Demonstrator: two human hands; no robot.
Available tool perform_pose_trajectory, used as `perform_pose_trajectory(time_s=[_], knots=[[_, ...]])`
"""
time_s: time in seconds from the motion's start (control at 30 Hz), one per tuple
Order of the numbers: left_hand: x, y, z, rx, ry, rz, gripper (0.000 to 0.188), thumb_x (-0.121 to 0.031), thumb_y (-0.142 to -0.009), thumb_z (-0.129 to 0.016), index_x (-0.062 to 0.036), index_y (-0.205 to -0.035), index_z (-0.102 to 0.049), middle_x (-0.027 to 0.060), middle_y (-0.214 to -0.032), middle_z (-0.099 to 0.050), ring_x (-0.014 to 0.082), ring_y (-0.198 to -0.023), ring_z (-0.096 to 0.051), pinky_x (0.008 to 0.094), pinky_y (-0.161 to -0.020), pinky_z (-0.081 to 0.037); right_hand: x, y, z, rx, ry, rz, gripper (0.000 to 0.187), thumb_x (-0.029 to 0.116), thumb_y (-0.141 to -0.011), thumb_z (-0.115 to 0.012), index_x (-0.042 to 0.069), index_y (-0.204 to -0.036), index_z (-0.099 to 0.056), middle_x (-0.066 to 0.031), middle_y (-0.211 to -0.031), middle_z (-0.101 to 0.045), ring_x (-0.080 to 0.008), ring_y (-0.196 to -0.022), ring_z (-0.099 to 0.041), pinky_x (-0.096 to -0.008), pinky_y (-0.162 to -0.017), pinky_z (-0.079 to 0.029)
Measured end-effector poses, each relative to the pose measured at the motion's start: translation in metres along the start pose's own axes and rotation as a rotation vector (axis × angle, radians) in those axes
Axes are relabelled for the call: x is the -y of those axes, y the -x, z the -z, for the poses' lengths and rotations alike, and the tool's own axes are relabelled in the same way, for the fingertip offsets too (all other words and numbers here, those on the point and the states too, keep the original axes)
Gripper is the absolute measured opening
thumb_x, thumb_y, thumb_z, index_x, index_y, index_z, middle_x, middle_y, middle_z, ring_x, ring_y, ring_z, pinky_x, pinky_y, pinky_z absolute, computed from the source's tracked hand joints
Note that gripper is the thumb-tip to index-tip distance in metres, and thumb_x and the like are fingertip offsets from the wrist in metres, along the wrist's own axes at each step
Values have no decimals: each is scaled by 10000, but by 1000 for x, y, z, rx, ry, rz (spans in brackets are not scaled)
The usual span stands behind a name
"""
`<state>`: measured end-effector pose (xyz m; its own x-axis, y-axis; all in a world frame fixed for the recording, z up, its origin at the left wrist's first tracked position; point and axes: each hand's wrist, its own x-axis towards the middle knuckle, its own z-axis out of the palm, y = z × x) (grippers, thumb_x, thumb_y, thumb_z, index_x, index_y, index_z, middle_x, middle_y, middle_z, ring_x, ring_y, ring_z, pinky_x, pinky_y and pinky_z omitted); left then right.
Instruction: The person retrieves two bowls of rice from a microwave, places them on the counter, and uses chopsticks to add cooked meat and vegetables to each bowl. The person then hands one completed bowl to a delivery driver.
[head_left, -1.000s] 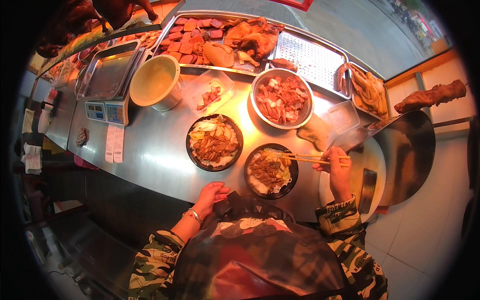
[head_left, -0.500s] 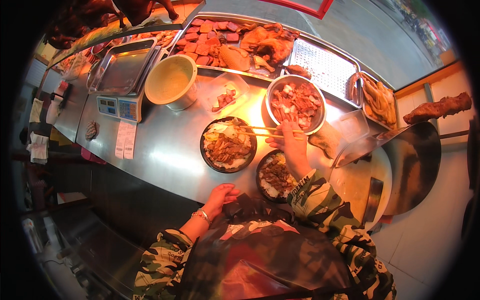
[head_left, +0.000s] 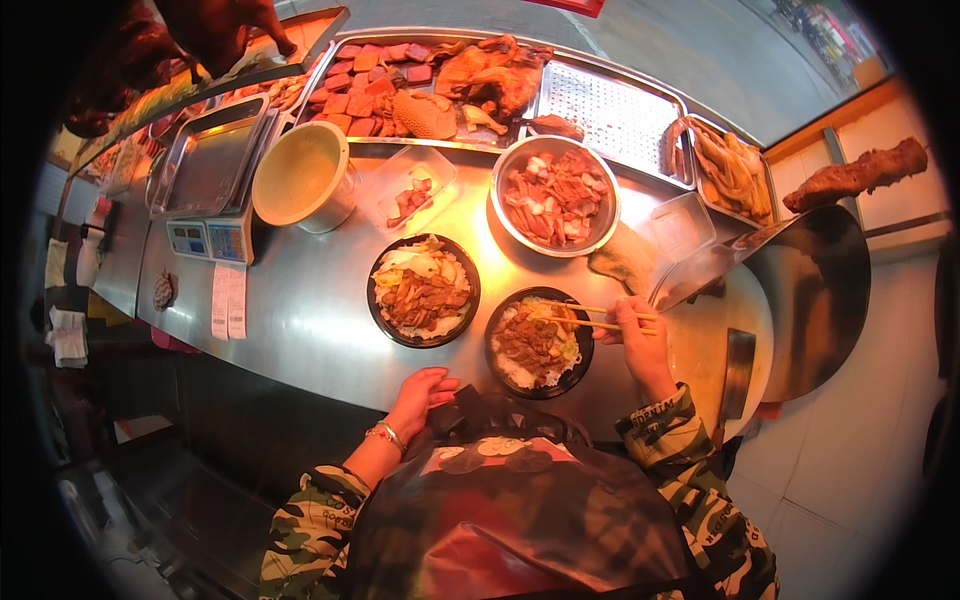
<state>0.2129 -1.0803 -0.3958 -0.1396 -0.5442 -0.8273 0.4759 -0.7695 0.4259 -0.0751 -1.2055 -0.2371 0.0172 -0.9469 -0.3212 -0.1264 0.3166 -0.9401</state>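
Observation:
Wooden chopsticks (head_left: 590,319) are gripped in my right hand (head_left: 643,343), their tips over the upper right part of the nearer black bowl (head_left: 494,374). That bowl holds white rice, brown sliced meat and pale yellow-green vegetables. A second black bowl (head_left: 378,318) with similar food stands to its left and a little farther away. My left hand (head_left: 420,396), empty with fingers loosely stretched out, hovers by the counter's front edge, left of the nearer bowl. Beyond the bowls sits a steel bowl (head_left: 498,212) of chopped reddish meat.
A pale bucket (head_left: 337,208) and scale (head_left: 210,240) stand left on the steel counter (head_left: 300,290). Trays of roasted meat line the back. Right are a clear container (head_left: 684,224), a round chopping board (head_left: 715,310) and a cleaver (head_left: 737,375). A roasted piece (head_left: 858,175) hangs there.
My right hand has moved the chopsticks from the left bowl to the right bowl, toward me and rightward. The left hand keeps nearly the same pose. The whole view has shifted slightly.

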Motion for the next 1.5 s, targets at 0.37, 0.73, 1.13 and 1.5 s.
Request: perform_pose_trajectory(time_s=[0.37,0.73,1.13,1.5], knots=[[4,-2,4,-5,-61,-4,229,-137,-888,-429,-52,-1092,-490,108,-975,-623,144,-718,-581,286,-699,-482,-22,-12,-13,103,378,322,150,114,-856,-540,-13,-778,-561,-59,-700,-563,-128,-631,-563,-249,-576,-426],[4,-2,3,-16,-35,-2,208,-127,-890,-421,-60,-1070,-503,103,-962,-630,140,-718,-581,284,-701,-481,-10,3,15,11,45,199,224,197,-904,-496,-1,-805,-530,-47,-714,-572,-120,-619,-606,-202,-538,-462],[0,3,1,-15,-64,-23,227,-145,-887,-443,-45,-1085,-492,122,-972,-620,152,-732,-582,290,-709,-487,-17,-9,12,108,12,49,228,217,-911,-480,9,-833,-531,-48,-744,-572,-115,-611,-603,-192,-521,-470],[1,2,1,-19,-41,-10,221,-141,-888,-447,-42,-1079,-495,127,-967,-621,158,-711,-587,285,-697,-490,-29,-19,-1,1,34,67,262,258,-915,-474,11,-843,-519,-57,-734,-558,-140,-591,-609,-212,-506,-480]])
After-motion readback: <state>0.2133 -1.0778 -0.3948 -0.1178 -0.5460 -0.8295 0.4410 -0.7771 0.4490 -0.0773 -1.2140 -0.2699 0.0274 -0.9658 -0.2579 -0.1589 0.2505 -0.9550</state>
